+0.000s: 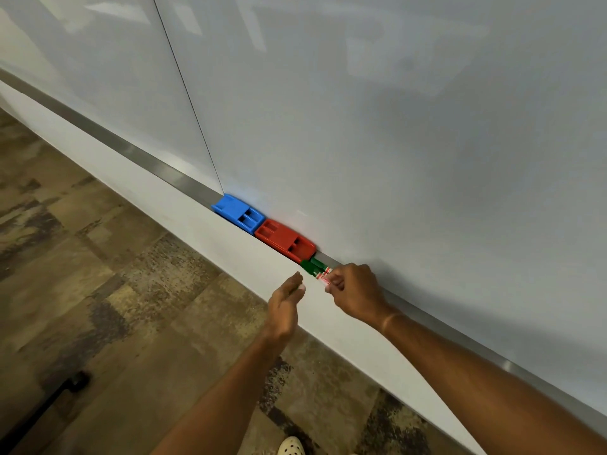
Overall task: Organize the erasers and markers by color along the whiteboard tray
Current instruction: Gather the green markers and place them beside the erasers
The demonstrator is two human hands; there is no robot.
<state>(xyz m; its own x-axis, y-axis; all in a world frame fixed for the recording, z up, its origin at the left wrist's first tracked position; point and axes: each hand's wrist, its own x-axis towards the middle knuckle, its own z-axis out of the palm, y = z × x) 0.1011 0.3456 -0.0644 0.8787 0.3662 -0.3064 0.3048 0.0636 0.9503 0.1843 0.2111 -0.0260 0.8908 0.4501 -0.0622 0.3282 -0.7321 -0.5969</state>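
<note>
A blue eraser (238,213) and a red eraser (285,240) lie end to end in the metal whiteboard tray (138,154). Just right of the red eraser lie two green-capped markers (314,268) with white labelled barrels. My right hand (356,292) pinches the barrels of those markers at the tray. My left hand (285,307) hovers in front of the tray edge, fingers curled; a trace of green shows at its fingertips, and whether it holds anything is unclear.
The whiteboard (361,126) fills the upper view, with a vertical seam (190,100) left of the blue eraser. Below the tray runs a white wall strip (197,224). Patterned brown carpet (98,274) covers the floor, and a light shoe (292,446) shows at the bottom.
</note>
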